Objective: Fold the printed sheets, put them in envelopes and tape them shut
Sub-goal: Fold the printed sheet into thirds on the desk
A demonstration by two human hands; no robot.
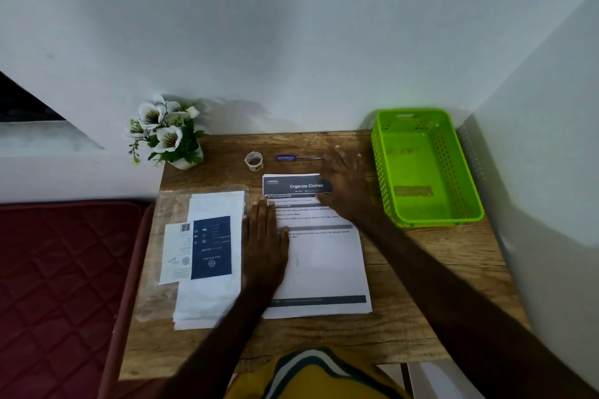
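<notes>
A stack of printed sheets (324, 262) headed "Organize Clothes" lies flat in the middle of the wooden table (421, 327). My left hand (264, 236) rests flat on the sheets' left edge, fingers straight. At the top right corner of the stack my right hand (345, 185) lies with its fingers spread, partly covering the dark header. To the left sits a pack of white envelopes (210, 295) in clear wrap with a dark blue label. Behind the sheets stand a roll of clear tape (254, 161) and a blue pen (293, 158).
A green perforated plastic basket (424, 168) stands at the table's right, close to the wall corner. A pot of white artificial flowers (167, 133) sits at the back left. A dark red quilted mattress (58, 285) borders the table's left side.
</notes>
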